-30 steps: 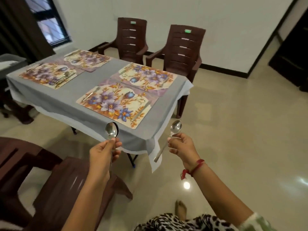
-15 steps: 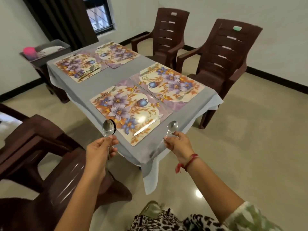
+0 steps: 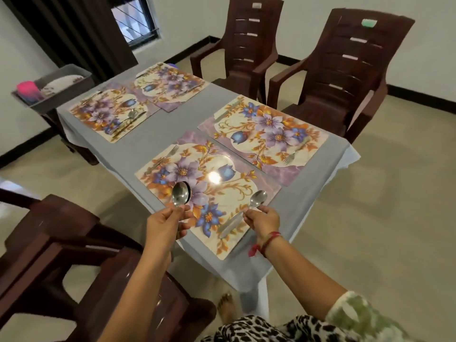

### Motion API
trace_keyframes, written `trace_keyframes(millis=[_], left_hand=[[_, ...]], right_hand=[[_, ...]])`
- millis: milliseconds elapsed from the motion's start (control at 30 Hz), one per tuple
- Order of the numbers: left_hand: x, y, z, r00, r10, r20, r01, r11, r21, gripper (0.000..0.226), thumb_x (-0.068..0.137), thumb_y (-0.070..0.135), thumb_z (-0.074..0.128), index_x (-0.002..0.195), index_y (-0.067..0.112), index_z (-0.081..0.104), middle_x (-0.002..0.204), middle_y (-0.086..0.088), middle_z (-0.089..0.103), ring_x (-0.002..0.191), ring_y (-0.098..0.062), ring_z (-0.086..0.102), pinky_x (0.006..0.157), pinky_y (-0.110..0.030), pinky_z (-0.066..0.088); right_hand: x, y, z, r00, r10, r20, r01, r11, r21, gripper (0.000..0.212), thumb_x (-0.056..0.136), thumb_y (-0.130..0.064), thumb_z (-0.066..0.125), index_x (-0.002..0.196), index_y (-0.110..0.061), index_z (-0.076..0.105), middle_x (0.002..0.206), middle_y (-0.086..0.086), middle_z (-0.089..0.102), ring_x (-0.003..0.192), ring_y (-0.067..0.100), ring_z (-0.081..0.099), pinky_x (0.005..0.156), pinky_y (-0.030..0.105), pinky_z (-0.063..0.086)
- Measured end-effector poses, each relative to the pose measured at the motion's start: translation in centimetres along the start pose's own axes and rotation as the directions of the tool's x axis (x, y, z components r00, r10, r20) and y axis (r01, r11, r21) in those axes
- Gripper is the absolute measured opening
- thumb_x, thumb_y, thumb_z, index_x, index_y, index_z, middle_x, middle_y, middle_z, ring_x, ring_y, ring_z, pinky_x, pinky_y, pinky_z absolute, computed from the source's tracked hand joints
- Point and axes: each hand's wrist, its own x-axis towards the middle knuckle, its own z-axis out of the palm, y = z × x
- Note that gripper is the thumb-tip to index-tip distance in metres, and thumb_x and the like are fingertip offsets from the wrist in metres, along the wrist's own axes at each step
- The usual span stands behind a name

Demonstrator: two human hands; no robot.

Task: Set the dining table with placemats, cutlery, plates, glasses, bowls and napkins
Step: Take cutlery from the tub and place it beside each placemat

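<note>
Several floral placemats lie on the grey-clothed table [image 3: 158, 141]. My left hand [image 3: 165, 224] grips a steel spoon [image 3: 180, 193], bowl up, over the near placemat [image 3: 207, 191]. Over that mat's right end my right hand [image 3: 262, 219] pinches a second spoon [image 3: 257, 199]. A knife [image 3: 230, 224] lies on the near mat just below my right hand, and a fork [image 3: 164, 157] lies at its far left edge. The far right placemat [image 3: 265, 134] carries a fork [image 3: 294, 151]. Cutlery also lies on the back left placemat [image 3: 109, 114].
Two brown plastic chairs [image 3: 340, 70] stand at the table's far side, and another brown chair [image 3: 69, 248] is at my near left. A grey tray [image 3: 61, 95] with white plates and a pink cup [image 3: 28, 88] sits beyond the table's far end.
I have stepped closer to the table. Both hands with their spoons now hang over the near placemat instead of short of the table's edge.
</note>
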Motion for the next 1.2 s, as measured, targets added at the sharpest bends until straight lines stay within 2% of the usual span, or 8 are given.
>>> trace_keyframes(millis=[67,300,500,767,867,1000,1100,1200], left_hand=[[2.2,0.1,-0.2,0.999,-0.020,0.025,0.020,1.000,0.014,0.021,0.096,0.012,0.054,0.084,0.009,0.070,0.066,0.001,0.069,0.047,-0.004,0.056,0.045,-0.014,0.044],[8.8,-0.2,-0.9,0.993,-0.065,0.095,0.059,0.996,0.066,0.020,0.096,0.014,0.054,0.085,0.007,0.069,0.073,-0.004,0.069,0.050,-0.009,0.054,0.045,-0.016,0.044],[10.9,-1.1,-1.1,0.985,-0.108,0.133,0.098,0.992,0.076,0.022,0.096,0.012,0.054,0.081,0.008,0.069,0.073,-0.006,0.068,0.053,-0.012,0.052,0.048,-0.019,0.045],[11.0,-1.0,-0.6,0.979,-0.106,0.174,0.098,0.994,0.053,0.021,0.096,0.014,0.054,0.081,0.009,0.069,0.072,-0.005,0.068,0.050,-0.009,0.053,0.046,-0.017,0.046],[10.3,-1.1,0.0,0.973,-0.114,0.200,0.111,0.994,0.022,0.020,0.097,0.013,0.053,0.085,0.007,0.068,0.070,-0.003,0.069,0.047,-0.004,0.056,0.045,-0.015,0.047],[8.2,-1.7,1.9,0.951,-0.153,0.269,0.169,0.985,-0.036,0.021,0.098,0.016,0.051,0.091,0.008,0.069,0.077,-0.005,0.073,0.066,-0.013,0.067,0.058,-0.023,0.054],[6.1,-1.9,4.0,0.930,-0.183,0.320,0.207,0.977,-0.043,0.021,0.097,0.022,0.053,0.096,0.012,0.071,0.089,-0.017,0.072,0.079,-0.026,0.066,0.061,-0.030,0.054],[4.1,-1.4,6.1,0.915,-0.147,0.377,0.204,0.972,-0.118,0.020,0.097,0.018,0.054,0.103,0.010,0.071,0.091,-0.014,0.074,0.084,-0.023,0.072,0.064,-0.026,0.056]], right_hand=[[1.2,0.5,1.9,0.998,0.005,-0.066,-0.005,1.000,0.002,0.015,0.078,0.008,0.069,0.076,-0.004,0.060,0.075,0.013,0.063,0.063,0.020,0.061,0.057,0.023,0.055],[4.4,1.6,5.3,0.976,0.053,-0.211,-0.055,0.999,-0.001,0.020,0.077,0.009,0.068,0.071,-0.007,0.059,0.066,0.009,0.061,0.059,0.019,0.060,0.056,0.024,0.054],[5.5,2.7,5.9,0.965,0.009,-0.261,-0.057,0.983,-0.176,0.018,0.076,0.008,0.070,0.072,-0.007,0.061,0.071,0.012,0.065,0.061,0.024,0.063,0.069,0.037,0.059],[4.5,2.3,5.8,0.959,-0.098,-0.264,0.011,0.950,-0.312,0.022,0.080,0.009,0.064,0.067,-0.008,0.061,0.067,0.011,0.065,0.051,0.017,0.060,0.049,0.022,0.053],[3.4,2.0,4.9,0.955,-0.156,-0.253,0.062,0.936,-0.346,0.019,0.081,0.006,0.066,0.068,-0.007,0.063,0.064,0.011,0.065,0.051,0.018,0.061,0.053,0.026,0.055],[0.7,0.2,4.1,0.958,-0.251,-0.140,0.211,0.945,-0.249,0.006,0.082,-0.003,0.070,0.079,-0.005,0.065,0.069,0.008,0.064,0.060,0.017,0.062,0.058,0.024,0.055],[-1.8,-1.0,4.3,0.978,-0.123,0.167,0.158,0.963,-0.219,0.018,0.082,-0.017,0.073,0.096,-0.007,0.066,0.085,0.005,0.068,0.077,0.015,0.065,0.068,0.024,0.055],[-3.1,-1.5,3.6,0.928,-0.088,0.363,0.172,0.964,-0.203,0.021,0.081,-0.011,0.072,0.101,-0.011,0.066,0.087,0.004,0.071,0.084,0.014,0.069,0.075,0.024,0.055]])
